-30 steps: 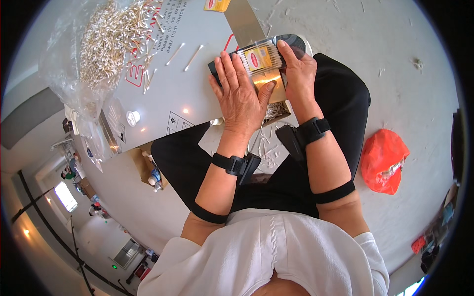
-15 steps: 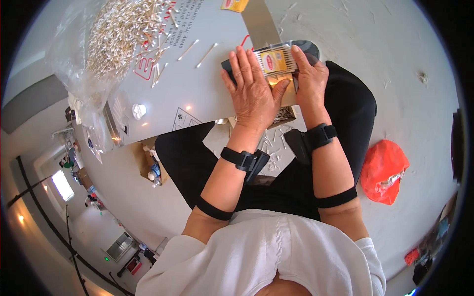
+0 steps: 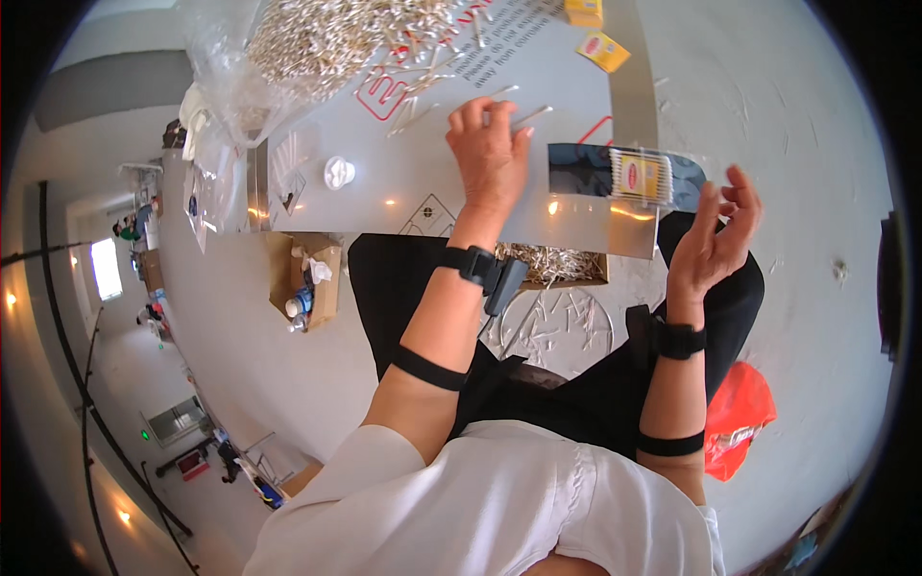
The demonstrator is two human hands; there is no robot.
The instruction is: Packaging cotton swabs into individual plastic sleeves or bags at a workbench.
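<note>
A flat row of cotton swabs with a yellow card [image 3: 641, 177] lies across a dark glossy strip [image 3: 576, 171] at the table's right edge. The strip's right end, with clear film, juts past that edge. My right hand [image 3: 713, 240] is just beyond this end, fingers apart and holding nothing. Over the table's middle, my left hand [image 3: 488, 161] is open with loosely bent fingers. Beside its fingertips lies a loose cotton swab [image 3: 534, 117]. A big heap of cotton swabs [image 3: 331, 43] spills from a clear plastic bag [image 3: 216, 58] at the far left.
Yellow cards [image 3: 603, 51] lie at the table's far right. A small white plastic piece [image 3: 338, 172] stands on the left. Below the front edge are a box of swabs [image 3: 557, 263] and a cardboard box [image 3: 331, 288] with bottles. A red bag [image 3: 740, 422] lies on the floor.
Both hands have let go of the swab row and moved apart, left hand to the left, right hand to the right. The row stays on the dark strip. My view has shifted.
</note>
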